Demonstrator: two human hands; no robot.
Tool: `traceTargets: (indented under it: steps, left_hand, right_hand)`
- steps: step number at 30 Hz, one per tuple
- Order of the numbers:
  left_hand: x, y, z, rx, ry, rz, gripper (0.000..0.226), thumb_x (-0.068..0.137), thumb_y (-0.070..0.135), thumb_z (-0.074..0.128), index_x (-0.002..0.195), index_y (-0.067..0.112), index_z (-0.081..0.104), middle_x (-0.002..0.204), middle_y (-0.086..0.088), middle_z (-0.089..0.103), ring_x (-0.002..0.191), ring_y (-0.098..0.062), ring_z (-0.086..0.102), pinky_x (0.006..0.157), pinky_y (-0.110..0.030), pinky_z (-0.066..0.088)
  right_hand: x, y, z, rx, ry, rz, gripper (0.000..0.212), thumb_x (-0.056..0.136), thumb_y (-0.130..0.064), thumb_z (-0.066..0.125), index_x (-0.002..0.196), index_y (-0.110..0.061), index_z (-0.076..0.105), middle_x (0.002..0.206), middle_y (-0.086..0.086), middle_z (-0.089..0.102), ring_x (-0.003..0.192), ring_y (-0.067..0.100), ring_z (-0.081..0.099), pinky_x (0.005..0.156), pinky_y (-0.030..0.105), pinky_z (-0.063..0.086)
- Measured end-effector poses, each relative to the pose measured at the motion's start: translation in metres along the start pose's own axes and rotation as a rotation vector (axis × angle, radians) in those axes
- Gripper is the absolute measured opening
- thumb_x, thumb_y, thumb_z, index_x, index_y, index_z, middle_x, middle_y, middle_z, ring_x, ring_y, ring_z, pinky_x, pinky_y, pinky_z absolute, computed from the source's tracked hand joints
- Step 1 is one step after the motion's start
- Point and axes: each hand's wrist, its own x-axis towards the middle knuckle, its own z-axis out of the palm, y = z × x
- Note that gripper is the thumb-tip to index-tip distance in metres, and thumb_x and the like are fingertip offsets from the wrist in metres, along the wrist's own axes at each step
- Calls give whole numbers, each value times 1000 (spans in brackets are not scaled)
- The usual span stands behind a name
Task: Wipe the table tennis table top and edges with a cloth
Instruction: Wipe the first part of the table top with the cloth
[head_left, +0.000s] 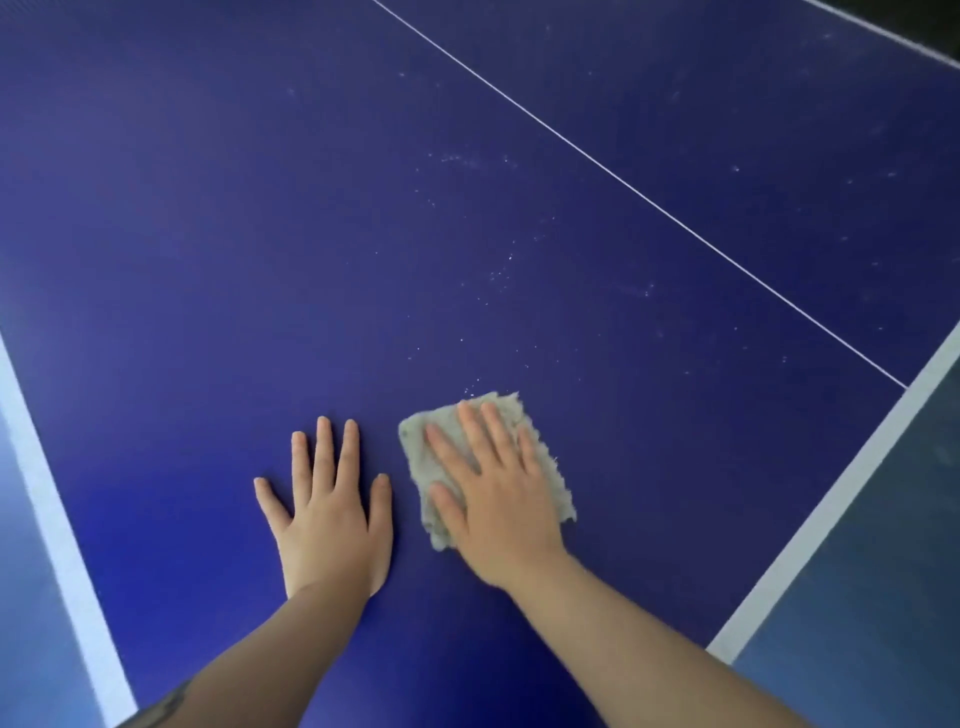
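Top-wiping step: right hand (493, 499), fingers flat, presses the frayed cloth (540, 467) onto the table tennis table (208, 260); left hand (327, 514) braces, fingers spread. Next stroke should sweep toward one o'clock (dust specks (467, 161) lie there).

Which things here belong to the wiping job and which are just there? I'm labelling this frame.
In the job:
cloth, pressed flat under the right hand
table top
left hand, flat on the table
white specks ahead of the cloth

Just there:
floor beside the table

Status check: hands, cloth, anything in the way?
Left hand flat on table, open. Right hand flat, pressing cloth to table. White specks ahead of cloth. Nothing in the way.
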Motion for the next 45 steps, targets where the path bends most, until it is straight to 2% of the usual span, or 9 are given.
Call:
traceTargets:
  steps: [6, 13, 19, 23, 27, 33, 37, 41, 45]
  left_hand:
    - [0, -5, 6, 19, -8, 36, 68, 92, 50, 4, 155, 27, 0, 164, 5, -4, 150, -17, -14, 117, -57, -6]
    - [10, -21, 0, -92, -13, 151, 68, 90, 50, 12, 155, 29, 19, 162, 8, 11, 150, -14, 6, 117, -42, 3]
    - [99, -97, -30, -70, -77, 473, 59, 102, 47, 20, 154, 30, -1, 161, 12, -6, 148, -8, -13, 121, -34, -7]
    - [154, -109, -43, 15, -91, 524, 61, 101, 48, 18, 154, 31, -8, 162, 11, -11, 148, -11, -16, 122, -39, -7]
    - [173, -91, -44, 74, -94, 555, 59, 100, 46, 6, 152, 31, -17, 161, 9, -17, 148, -14, -20, 121, -44, -7]
    - [189, -73, -37, 52, -54, 532, 60, 100, 45, 6, 155, 28, -10, 163, 7, -11, 149, -18, -16, 120, -49, -7]
    - [190, -70, -36, 52, -65, 530, 60, 100, 46, 5, 155, 28, -12, 163, 7, -14, 149, -18, -18, 120, -50, -7]
    - [190, -69, -37, 44, -66, 533, 60, 99, 46, 5, 155, 29, -11, 163, 7, -13, 149, -17, -17, 121, -49, -6]
    - [191, -70, -34, 47, -69, 544, 60, 99, 46, 4, 154, 29, -12, 163, 6, -13, 149, -18, -18, 120, -49, -7]
  right_hand:
    - [-36, 50, -2, -43, 56, 526, 61, 102, -53, 3, 158, -30, 0, 166, 9, 4, 153, 27, -2, 122, 51, 10]
    - [16, -28, 3, -9, -8, 202, 59, 100, -54, 8, 157, -36, 6, 166, 4, 7, 153, 22, -1, 121, 45, 3]
    - [0, -19, -4, 34, -51, 942, 56, 99, -51, -4, 150, -36, -25, 164, 2, -20, 149, 20, -25, 122, 44, -9]
    - [22, -110, 17, 40, 8, 675, 61, 104, -50, 2, 158, -28, 17, 163, 11, 19, 152, 28, 12, 118, 47, 10]
    - [86, -101, 11, 36, -47, 454, 62, 91, -62, -21, 150, -42, -17, 165, -4, -19, 148, 15, -27, 121, 40, -12]
    - [60, -64, 8, 5, -49, 943, 59, 92, -55, -17, 148, -39, -27, 165, 1, -17, 150, 20, -22, 123, 44, -8]
    - [71, -123, 20, 47, 47, 753, 62, 103, -51, 1, 158, -29, 19, 164, 9, 19, 152, 28, 13, 116, 48, 14]
    - [117, -97, 5, 80, -37, 544, 62, 89, -59, -12, 149, -43, -17, 164, -4, -18, 149, 16, -24, 121, 40, -14]
    - [102, -25, -6, -16, -106, 866, 57, 100, -49, 1, 154, -38, -16, 165, -1, -19, 150, 20, -22, 122, 45, -9]
